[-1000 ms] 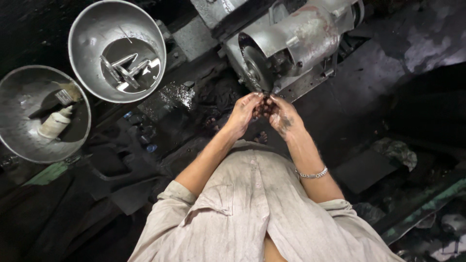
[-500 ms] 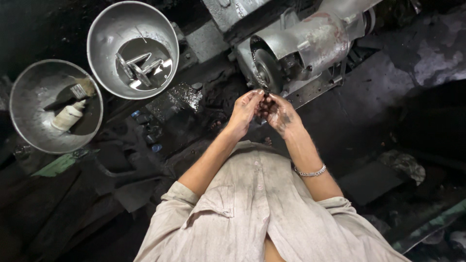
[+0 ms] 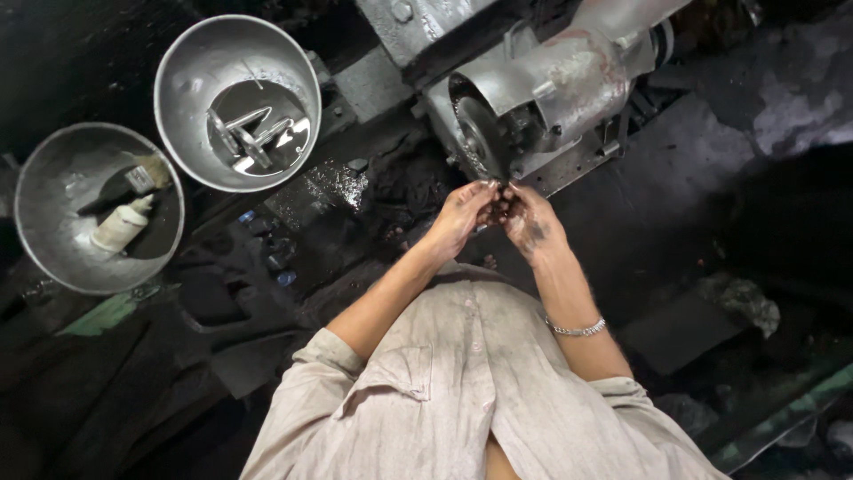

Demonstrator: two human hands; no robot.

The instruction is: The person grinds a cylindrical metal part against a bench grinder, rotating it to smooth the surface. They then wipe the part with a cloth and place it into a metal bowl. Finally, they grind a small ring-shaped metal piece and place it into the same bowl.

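Left hand (image 3: 459,216): fingers curled, pinching small dark workpiece (image 3: 494,206), apparently.
Right hand (image 3: 530,222): pinching same workpiece.
Grinding wheel (image 3: 481,138): just beyond fingertips.
Far left: two metal bowls (image 3: 178,84).

Two metal bowls at ten o'clock: one (image 3: 238,98) holding shiny metal pieces (image 3: 249,133), the other (image 3: 98,209) a white bottle (image 3: 120,227) (lying flat).

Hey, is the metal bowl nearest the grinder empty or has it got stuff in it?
Not empty. The bowl holds several shiny metal pieces lying at its bottom.
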